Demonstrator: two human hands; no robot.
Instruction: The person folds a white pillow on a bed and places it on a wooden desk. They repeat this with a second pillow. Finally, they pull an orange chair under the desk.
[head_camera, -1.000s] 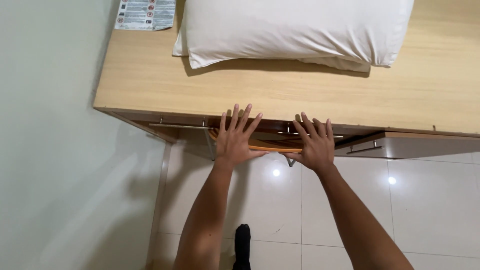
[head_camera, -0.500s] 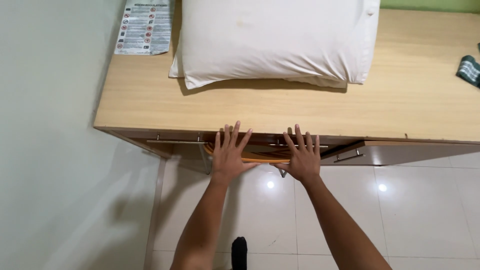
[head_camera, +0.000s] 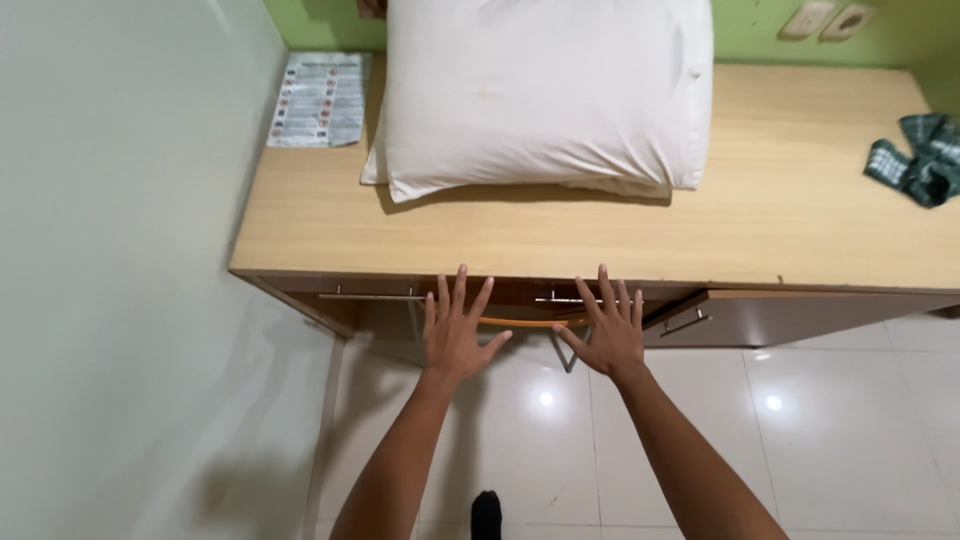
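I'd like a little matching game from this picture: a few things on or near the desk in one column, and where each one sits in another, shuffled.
Things:
1. white pillow
2. printed sheet
3. green checked cloth
4. left hand

Places:
A. far right of the desk top
B. back left corner of the desk top, by the wall
C. spread open at the desk's front edge, beside the right hand
D. middle of the desk top, at the back

Pairs: 1-D, 2-B, 3-A, 4-C

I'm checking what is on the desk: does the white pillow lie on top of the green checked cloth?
No: the white pillow lies mid-desk, while the green checked cloth sits apart near the desk's right end.
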